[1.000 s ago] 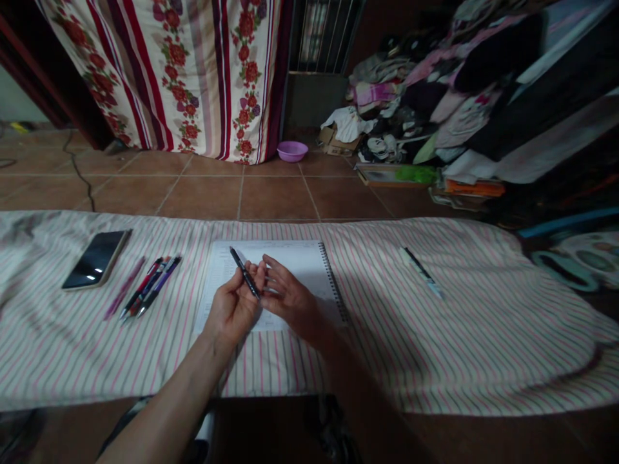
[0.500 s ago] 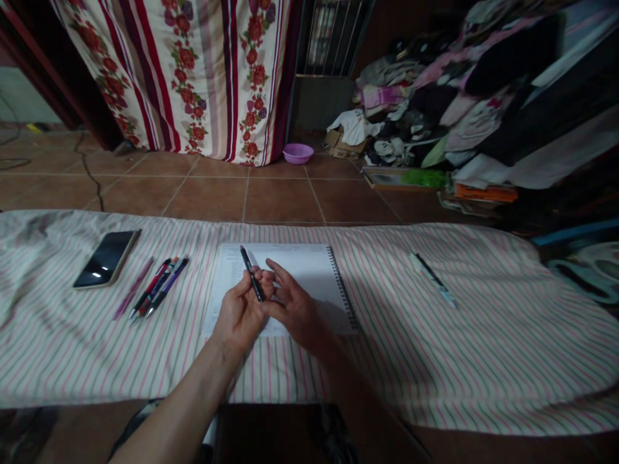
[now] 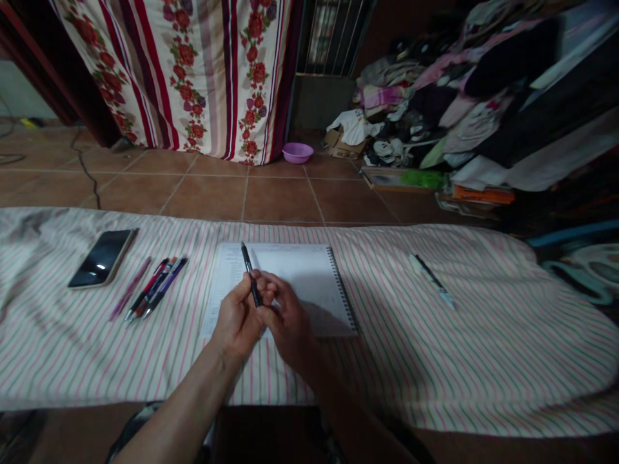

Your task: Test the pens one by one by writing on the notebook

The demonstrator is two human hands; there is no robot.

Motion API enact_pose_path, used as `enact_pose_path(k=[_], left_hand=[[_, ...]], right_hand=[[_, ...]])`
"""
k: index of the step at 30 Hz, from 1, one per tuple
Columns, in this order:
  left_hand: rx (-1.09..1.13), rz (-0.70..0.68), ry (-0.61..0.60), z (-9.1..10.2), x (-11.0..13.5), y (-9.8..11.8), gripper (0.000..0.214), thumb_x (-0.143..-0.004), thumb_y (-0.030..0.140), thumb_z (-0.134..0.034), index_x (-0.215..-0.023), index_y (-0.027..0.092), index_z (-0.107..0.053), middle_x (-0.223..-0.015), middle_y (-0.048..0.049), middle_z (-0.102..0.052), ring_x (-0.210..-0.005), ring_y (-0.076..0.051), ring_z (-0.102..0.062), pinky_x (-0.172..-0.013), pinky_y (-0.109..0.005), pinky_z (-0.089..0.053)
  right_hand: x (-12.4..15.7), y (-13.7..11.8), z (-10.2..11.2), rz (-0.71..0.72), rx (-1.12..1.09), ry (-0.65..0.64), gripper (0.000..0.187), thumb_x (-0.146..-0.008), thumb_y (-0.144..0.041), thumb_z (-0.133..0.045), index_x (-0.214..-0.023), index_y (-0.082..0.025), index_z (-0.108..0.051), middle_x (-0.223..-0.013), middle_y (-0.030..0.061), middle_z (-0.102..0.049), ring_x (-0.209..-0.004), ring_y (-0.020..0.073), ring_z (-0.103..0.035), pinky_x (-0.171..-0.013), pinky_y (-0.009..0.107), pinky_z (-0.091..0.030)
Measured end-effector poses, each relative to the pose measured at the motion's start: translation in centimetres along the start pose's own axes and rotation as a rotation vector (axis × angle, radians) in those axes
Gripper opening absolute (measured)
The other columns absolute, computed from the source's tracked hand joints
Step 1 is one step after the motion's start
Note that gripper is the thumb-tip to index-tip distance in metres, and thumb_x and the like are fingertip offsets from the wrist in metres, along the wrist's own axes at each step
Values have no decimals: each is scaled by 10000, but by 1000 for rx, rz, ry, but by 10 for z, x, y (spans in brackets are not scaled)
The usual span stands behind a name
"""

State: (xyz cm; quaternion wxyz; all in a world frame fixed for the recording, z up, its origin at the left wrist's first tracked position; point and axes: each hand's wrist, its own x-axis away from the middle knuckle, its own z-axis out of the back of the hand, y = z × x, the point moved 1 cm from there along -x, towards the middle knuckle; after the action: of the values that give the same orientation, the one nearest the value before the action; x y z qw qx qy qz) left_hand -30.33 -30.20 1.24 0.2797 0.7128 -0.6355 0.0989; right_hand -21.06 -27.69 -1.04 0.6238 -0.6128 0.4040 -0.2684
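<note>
A black pen [image 3: 249, 270] slants upward over the notebook, its tip pointing away from me. My left hand [image 3: 238, 316] grips it between thumb and fingers, palm partly turned up. Close against it, my right hand [image 3: 289, 319] is curled, with its thumb at the pen's lower end and its fingertips meeting the left fingers. Beneath both hands lies the open spiral notebook [image 3: 314, 264], with writing or print on its left part and a mostly blank page towards the spiral.
Left of the notebook are several pens [image 3: 157, 287], a pink pen [image 3: 130, 289] and a phone [image 3: 103, 259]. Another pen [image 3: 432, 281] lies to the right on the striped cloth [image 3: 401, 361]. Beyond are a purple basin [image 3: 297, 153], a floral curtain [image 3: 213, 77] and piled clothes [image 3: 435, 96].
The fingers of my right hand have curled inward from a more spread pose, and its thumb has come to the pen's lower end. My left hand keeps the pen.
</note>
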Motion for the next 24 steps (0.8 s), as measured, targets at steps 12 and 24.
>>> enact_pose_path(k=[12,24], left_hand=[[9,4,-28,3,0,7,340,-944,205,-302,-792,112,-592,-690,-53,-664,-646,-138,-673,-605,-234,-565],[-198,-156,-198,10,-2,8,97,-824,167,-572,-900,131,-621,-809,-61,-677,-767,-156,-658,-725,-262,-535]], right_hand=[[-8,6,9,-88,-75,-176,655,-710,-146,-616,-1316,-262,-397,-1336,68,-483,-1181,227,-504,-956,384,-461],[-6,6,18,-88,-24,-195,575,-771,-229,-609,-1300,-259,-387,-1287,88,-508,-1099,225,-556,-871,370,-496]])
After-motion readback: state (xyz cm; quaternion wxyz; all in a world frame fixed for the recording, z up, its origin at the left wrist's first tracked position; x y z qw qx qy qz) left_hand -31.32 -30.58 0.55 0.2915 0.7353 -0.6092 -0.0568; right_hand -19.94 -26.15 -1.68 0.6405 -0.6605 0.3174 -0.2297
